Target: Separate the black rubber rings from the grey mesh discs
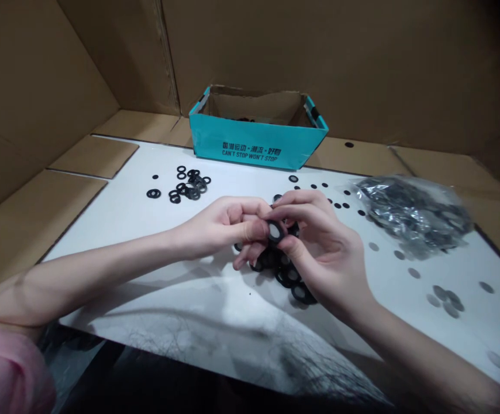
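Between my two hands is a black ring with a pale grey centre (275, 232), held above the table. My left hand (243, 227) pinches its left edge with thumb and fingers. On the right side, the thumb and fingertips of my right hand (325, 241) close on the same ring. Right below lies a pile of similar black rings with grey centres (293, 275), partly covered by both hands. To the left, a cluster of plain black rings (191, 185) rests on the white tabletop (167, 305).
A turquoise box (256, 141) stands at the back with dark contents barely visible. A clear plastic bag (413, 215) of dark pieces lies at right. Small black discs (338, 205) and loose grey discs (447, 300) are scattered there. Cardboard walls (340, 63) enclose the table.
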